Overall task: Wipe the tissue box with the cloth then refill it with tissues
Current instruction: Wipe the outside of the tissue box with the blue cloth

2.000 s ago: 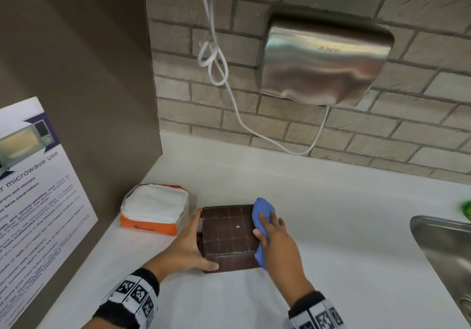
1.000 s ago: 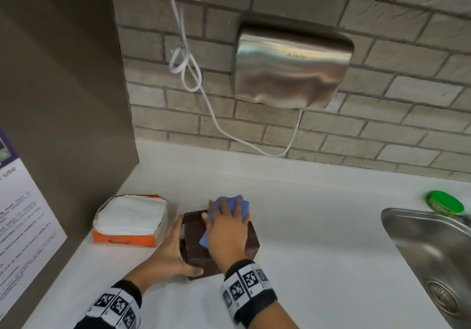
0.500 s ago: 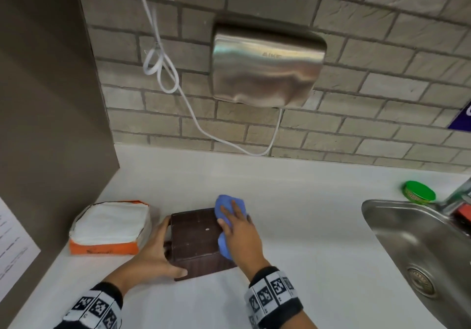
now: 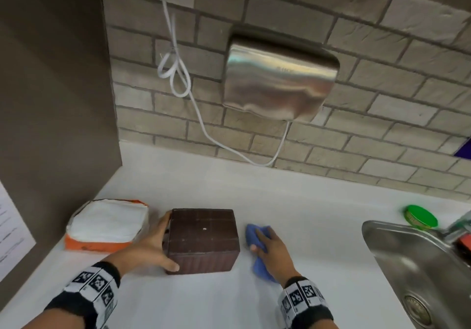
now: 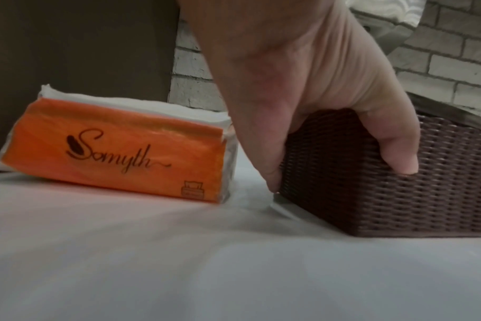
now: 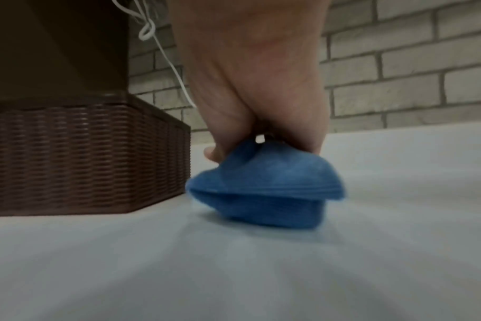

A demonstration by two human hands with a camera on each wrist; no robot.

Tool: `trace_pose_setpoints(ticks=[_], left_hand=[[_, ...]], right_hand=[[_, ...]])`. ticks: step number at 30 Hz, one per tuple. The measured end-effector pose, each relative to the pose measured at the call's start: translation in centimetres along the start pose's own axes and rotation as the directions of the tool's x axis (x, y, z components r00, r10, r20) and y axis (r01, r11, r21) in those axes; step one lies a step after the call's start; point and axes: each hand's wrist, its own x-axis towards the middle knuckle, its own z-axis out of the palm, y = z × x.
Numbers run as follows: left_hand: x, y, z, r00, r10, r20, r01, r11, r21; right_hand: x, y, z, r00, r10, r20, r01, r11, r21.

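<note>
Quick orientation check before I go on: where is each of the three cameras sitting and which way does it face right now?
Head: worn on the head, looking forward and down at the counter, the tissue box and the brick wall; both forearms and hands show.
Left wrist: low above the counter, looking along the left hand, which grips the box, toward the orange tissue pack.
Right wrist: low above the counter, looking along the right hand, which holds the blue cloth.
Shared: all three show the box.
</note>
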Motion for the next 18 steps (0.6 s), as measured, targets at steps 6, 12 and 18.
trace_pose_setpoints(ticks=[6,12,18], left_hand=[[-0.1,0.6,-0.5,0.999,-0.017,0.027,0.015,0.999,0.045],[-0.8,2.1,-0.5,0.999,-0.028,0.018,0.026,0.990,0.137],[-0.9,2.5,-0.6,1.000,-0.014,0.007,0.012,0.978,0.207]], right_hand=[[-0.3,-3.2,-1.0,0.966,0.204,0.161,-0.123,0.904,-0.409],[0.8,-8.8,-5.4,0.946,-0.124,0.298,0.140,0.990,-0.032],[2.4,-10.6,-4.7,0.820,-0.158,0.551,0.272,0.953,-0.131]])
